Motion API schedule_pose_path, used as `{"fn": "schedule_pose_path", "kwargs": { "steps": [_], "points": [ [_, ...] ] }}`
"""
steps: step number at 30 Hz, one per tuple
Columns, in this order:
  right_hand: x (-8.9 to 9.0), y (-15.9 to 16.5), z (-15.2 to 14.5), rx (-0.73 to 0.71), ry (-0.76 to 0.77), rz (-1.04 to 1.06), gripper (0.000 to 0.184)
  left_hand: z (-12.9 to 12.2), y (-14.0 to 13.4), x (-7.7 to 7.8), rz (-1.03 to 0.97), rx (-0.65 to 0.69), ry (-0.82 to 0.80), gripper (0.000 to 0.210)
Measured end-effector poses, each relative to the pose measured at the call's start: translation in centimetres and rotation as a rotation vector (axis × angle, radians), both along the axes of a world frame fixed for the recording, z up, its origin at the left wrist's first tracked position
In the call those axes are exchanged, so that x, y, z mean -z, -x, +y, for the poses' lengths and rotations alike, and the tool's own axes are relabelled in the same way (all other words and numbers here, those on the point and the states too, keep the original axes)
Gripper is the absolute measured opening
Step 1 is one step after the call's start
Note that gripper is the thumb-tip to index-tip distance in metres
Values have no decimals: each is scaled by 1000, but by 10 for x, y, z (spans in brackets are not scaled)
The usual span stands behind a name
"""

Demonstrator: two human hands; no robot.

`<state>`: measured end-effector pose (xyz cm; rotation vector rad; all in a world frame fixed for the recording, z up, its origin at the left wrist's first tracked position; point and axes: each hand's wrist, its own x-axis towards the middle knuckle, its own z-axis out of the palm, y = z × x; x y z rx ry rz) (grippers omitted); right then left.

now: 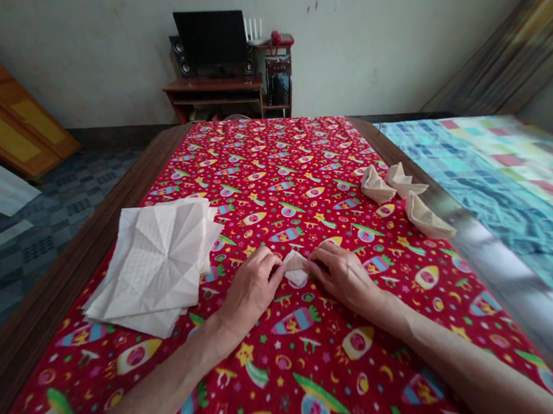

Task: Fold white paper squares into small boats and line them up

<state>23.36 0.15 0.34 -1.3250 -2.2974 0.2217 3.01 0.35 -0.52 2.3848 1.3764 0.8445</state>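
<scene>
A small folded paper [296, 269], diamond-shaped and whitish, lies at the middle of the red patterned cloth [296, 366]. My left hand [255, 278] pinches its left corner between thumb and fingers. On the opposite corner my right hand [341, 271] is closed in the same way. Left of my left hand rests a stack of creased white paper sheets [162, 261], the top one marked with fold lines radiating from its centre. Three folded paper boats sit at the cloth's right side: one paper boat [377, 184], a second paper boat [404, 180] and a nearer paper boat [427, 216].
The cloth covers a dark wooden table [118, 193]. Beyond it, a monitor [212, 38] and speakers stand on a desk [214, 88], with a red telephone [282, 38] beside them. A bed [496, 193] adjoins on the right; a wooden cabinet [2, 109] stands far left.
</scene>
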Motion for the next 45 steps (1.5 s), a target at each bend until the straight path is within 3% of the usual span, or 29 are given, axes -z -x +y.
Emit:
{"fn": "schedule_pose_path", "kwargs": {
  "steps": [7,22,33,39,45],
  "points": [
    [7,2,4,62,-81,-175,26,1,1,1,52,-12,-7,15],
    [-5,4,11,74,113,-26,21,2,-6,-7,81,-76,59,18],
    [-15,8,16,72,162,-133,34,5,-6,-10,187,-130,58,23],
    [-17,2,16,13,237,-104,22,4,-1,-10,176,-142,72,20],
    [-8,-2,10,18,180,30,14,0,6,-7,88,-87,42,11]
  ]
}}
